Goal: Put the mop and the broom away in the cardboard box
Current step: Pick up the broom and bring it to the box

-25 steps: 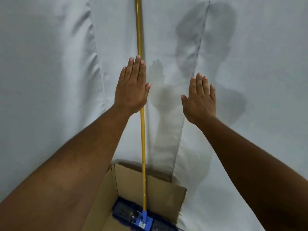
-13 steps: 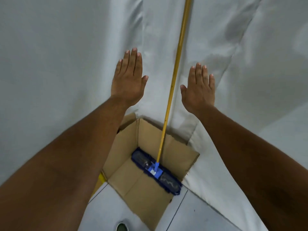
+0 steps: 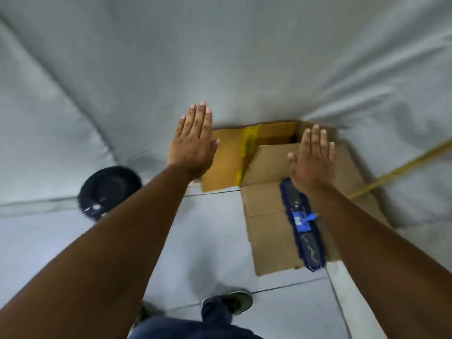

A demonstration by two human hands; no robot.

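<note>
The open cardboard box (image 3: 265,204) stands on the floor against a white cloth. Inside it lies the mop's dark blue flat head (image 3: 303,231), and its yellow handle (image 3: 401,170) leans up to the right against the cloth. My left hand (image 3: 193,143) is flat with fingers together, held out over the box's left flap. My right hand (image 3: 311,160) is flat too, above the box's far side and the mop head. Neither hand holds anything. No broom shows in view.
A dark round object (image 3: 107,189) sits on the floor left of the box, partly behind my left forearm. White cloth (image 3: 220,57) covers the wall behind. My shoe (image 3: 234,302) stands on the pale tiled floor below the box.
The view has tilted down and swung left: the box now shows from above, at the right, the mop handle slants off right, and the floor, dark object and my shoe came into sight. Both hands stayed flat and empty.
</note>
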